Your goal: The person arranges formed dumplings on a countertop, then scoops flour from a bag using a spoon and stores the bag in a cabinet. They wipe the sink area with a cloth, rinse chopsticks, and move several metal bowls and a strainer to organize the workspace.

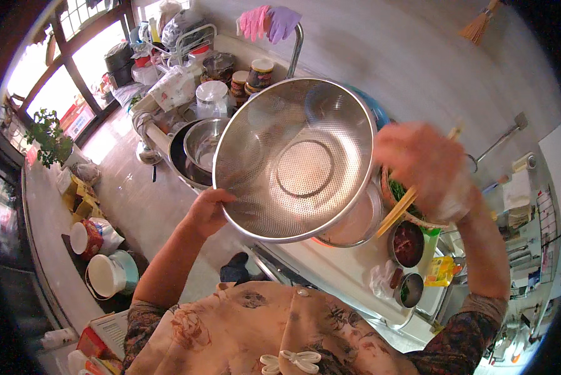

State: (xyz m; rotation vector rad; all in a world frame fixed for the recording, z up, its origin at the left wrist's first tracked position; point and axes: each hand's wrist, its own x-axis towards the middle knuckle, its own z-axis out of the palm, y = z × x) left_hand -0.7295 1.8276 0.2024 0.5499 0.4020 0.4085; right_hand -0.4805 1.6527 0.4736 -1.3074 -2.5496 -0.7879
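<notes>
My left hand grips the near-left rim of a perforated stainless-steel colander, which is held up and tilted so that its inside faces me. No food shows in it. My right hand, blurred, is at the colander's right rim with wooden chopsticks in its fingers; whether it also grips the rim I cannot tell. Partly hidden below the colander is a round container with pale pinkish contents. Beside it are a basket of greens, a bowl of dark red food and a small bowl with some green.
At the left, a steel bowl sits inside a larger dark pot. Pink and purple rubber gloves hang over a curved metal pipe. A yellow packet and plastic bag lie on the counter. Lidded buckets stand on the floor.
</notes>
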